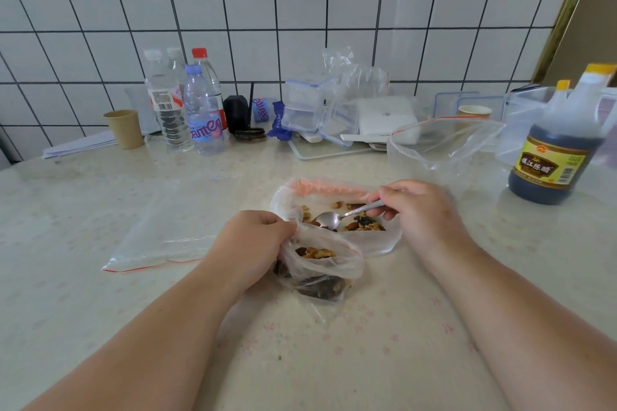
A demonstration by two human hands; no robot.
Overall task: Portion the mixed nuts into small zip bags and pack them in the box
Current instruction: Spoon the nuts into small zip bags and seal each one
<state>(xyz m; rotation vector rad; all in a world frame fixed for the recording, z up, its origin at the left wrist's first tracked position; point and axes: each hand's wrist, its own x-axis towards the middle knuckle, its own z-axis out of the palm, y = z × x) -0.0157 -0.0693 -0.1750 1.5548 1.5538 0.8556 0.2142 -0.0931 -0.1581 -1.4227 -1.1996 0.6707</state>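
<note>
My left hand (257, 240) pinches the rim of a small zip bag (322, 272) and holds its mouth wide; mixed nuts fill its bottom. My right hand (417, 210) grips the handle of a metal spoon (337, 217). The spoon's bowl sits at the mouth of a larger bag of nuts (337, 207) lying just behind the small bag, with loose nuts (365, 225) spread inside it. Flat on the table to the left lies an empty zip bag (167, 230). Clear plastic boxes (305, 107) are stacked at the back by the wall.
Several water bottles (203, 110) and a paper cup (123, 128) stand at the back left. A dark vinegar bottle (556, 150) stands at the right, beside a large open zip bag (444, 150). Lids, a second cup (474, 112) and white boxes crowd the back right.
</note>
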